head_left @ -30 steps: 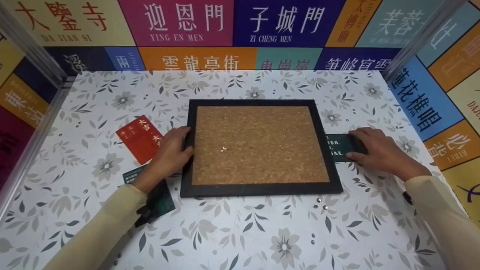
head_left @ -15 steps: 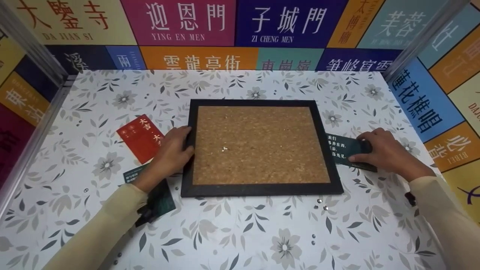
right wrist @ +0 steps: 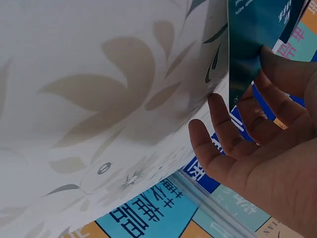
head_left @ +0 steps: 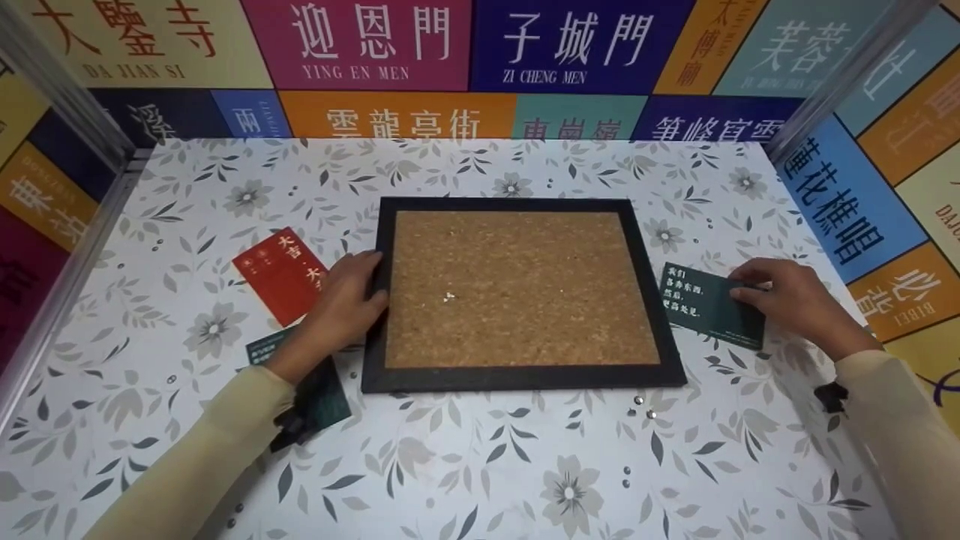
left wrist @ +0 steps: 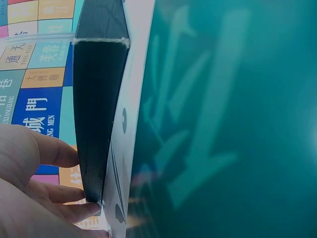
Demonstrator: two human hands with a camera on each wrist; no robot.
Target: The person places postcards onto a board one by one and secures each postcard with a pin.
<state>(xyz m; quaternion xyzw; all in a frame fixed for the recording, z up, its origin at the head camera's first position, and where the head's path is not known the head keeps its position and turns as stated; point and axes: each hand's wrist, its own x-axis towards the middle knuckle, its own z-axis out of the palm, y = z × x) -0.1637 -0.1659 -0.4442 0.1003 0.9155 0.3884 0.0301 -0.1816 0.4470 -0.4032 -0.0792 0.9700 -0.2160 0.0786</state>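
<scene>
Rectangular red card with pale characters [head_left: 270, 277]: lies slanted on the bench [head_left: 465, 465], whose white covering bears grey flowers and leaves; the left hand [head_left: 341, 296] hides part of its right side.
Dark green printed card, left [head_left: 330, 405]: lies just below the red one, tilted; a beige sleeve [head_left: 210, 442] and a black wrist device [head_left: 292, 431] cover part of it.
Left hand's state: thumb and fingers stand apart; their tips rest against the left side of the black frame.
Brown cork board in a black rectangular frame [head_left: 525, 289]: lies on the bench between the hands; pale shiny specks show left of its middle; behind rises a wall [head_left: 367, 112] of coloured panels with Chinese characters.
Small silver round bits [head_left: 651, 414]: lie just below the board's lower edge, near its right corner.
Dark green card with white characters, right [head_left: 709, 307]: sits just beside the frame's right side; I cannot tell whether they touch.
Right hand [head_left: 795, 300]: pinches this card's right end between thumb and fingers; two other fingers extend clear of it.
</scene>
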